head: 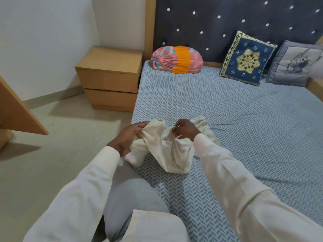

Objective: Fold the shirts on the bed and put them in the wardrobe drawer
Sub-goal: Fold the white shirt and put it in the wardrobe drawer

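Lower centre: left hand point(130, 137) and right hand point(185, 131) each pinch the bunched cream shirt point(167, 151), apparently light and limp, best gripped at its seams.

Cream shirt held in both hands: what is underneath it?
The blue patterned bedsheet shows around the cream shirt, whose left end overhangs the bed edge. The left hand and right hand grip it. Anything beneath the bunched cloth is covered.
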The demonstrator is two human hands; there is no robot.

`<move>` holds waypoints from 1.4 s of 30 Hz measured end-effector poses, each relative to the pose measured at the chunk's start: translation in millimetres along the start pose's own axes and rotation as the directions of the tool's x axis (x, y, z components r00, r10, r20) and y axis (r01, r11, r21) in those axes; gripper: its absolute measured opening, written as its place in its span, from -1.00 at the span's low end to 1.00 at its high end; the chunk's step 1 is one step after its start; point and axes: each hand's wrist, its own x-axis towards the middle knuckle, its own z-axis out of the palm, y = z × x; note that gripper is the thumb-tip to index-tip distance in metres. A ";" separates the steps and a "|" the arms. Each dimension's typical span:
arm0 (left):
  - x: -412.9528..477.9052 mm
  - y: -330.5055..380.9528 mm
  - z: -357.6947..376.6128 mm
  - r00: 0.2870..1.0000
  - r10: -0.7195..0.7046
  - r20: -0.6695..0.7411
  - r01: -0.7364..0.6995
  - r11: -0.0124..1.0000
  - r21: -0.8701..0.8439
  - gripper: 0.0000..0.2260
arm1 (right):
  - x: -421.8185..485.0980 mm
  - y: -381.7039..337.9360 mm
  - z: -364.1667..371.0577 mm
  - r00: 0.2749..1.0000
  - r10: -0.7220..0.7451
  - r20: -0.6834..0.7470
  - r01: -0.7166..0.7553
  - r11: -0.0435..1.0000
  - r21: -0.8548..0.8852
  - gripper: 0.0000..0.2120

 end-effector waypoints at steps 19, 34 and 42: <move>38.1 -87.8 70.9 0.904 -0.189 0.382 -0.249 0.493 0.834 -0.73 | -45.9 101.7 -173.9 0.561 0.393 -0.728 -0.183 0.917 0.354 -0.55; 55.3 -136.1 -4.1 0.994 -0.090 0.062 -0.052 0.112 0.992 -0.56 | -81.1 96.2 78.8 0.991 -0.099 0.089 0.133 0.744 -0.655 -0.51; 55.1 -125.1 -12.0 0.991 -0.129 0.025 0.004 0.219 0.976 -0.82 | -79.0 79.5 36.5 0.791 0.487 0.370 0.159 0.420 -0.893 -0.83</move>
